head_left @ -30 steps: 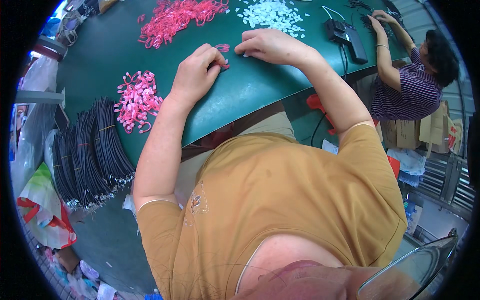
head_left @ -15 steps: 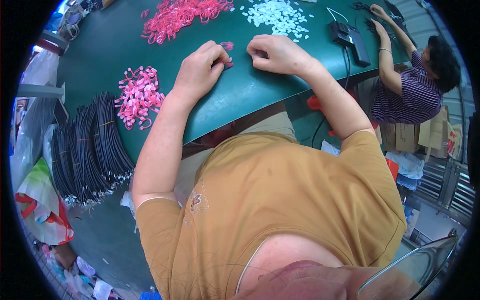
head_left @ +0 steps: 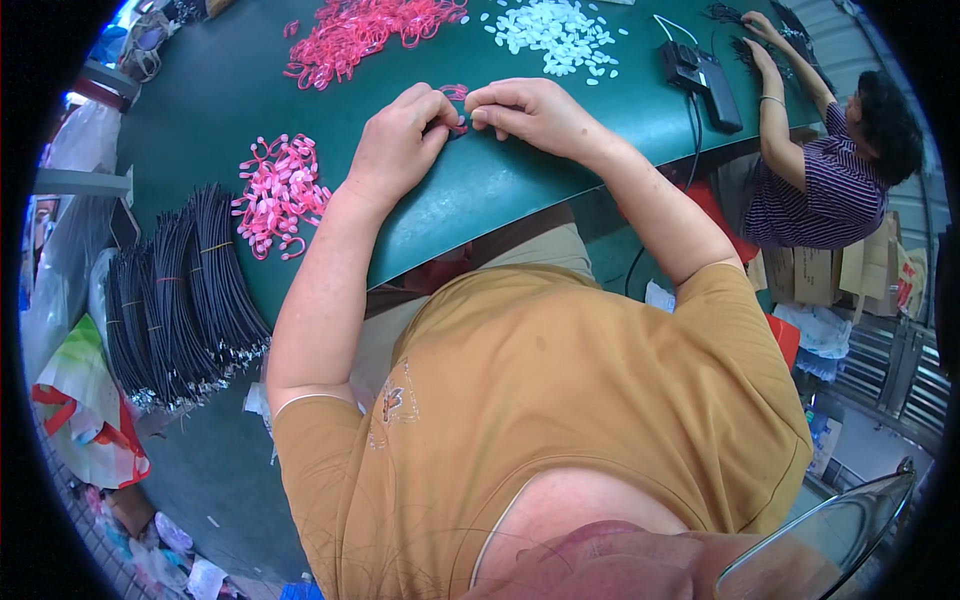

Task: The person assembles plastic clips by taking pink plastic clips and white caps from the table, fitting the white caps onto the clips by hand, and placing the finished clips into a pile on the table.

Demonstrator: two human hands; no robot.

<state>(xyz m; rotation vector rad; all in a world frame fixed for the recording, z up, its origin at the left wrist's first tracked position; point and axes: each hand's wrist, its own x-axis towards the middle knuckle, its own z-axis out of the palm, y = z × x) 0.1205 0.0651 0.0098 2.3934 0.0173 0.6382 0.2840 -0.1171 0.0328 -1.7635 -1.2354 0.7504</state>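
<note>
My left hand [head_left: 405, 140] is closed in a pinch on a pink loop [head_left: 454, 92], whose curved end sticks out past the fingertips. A small pale bit shows at those fingertips. My right hand [head_left: 535, 115] is almost touching it from the right, its thumb and forefinger pressed together; what they hold, if anything, is too small to name. Beyond my hands lie a heap of pink-red loops [head_left: 365, 38] and a scatter of small white oval pieces [head_left: 555, 38]. Left of my left forearm sits a pile of pink loops with pale ends [head_left: 275, 190].
Bundles of black cords [head_left: 180, 300] lie along the left of the green table [head_left: 600, 185]. A black device [head_left: 700, 85] with a cable stands at the right. Past it, a co-worker in a striped shirt [head_left: 815, 190] handles dark strands. Cardboard boxes [head_left: 830, 270] stand at the right.
My right hand has moved left and slightly nearer, bringing its fingertips up to the left hand's. My left hand stays in place with the pink loop.
</note>
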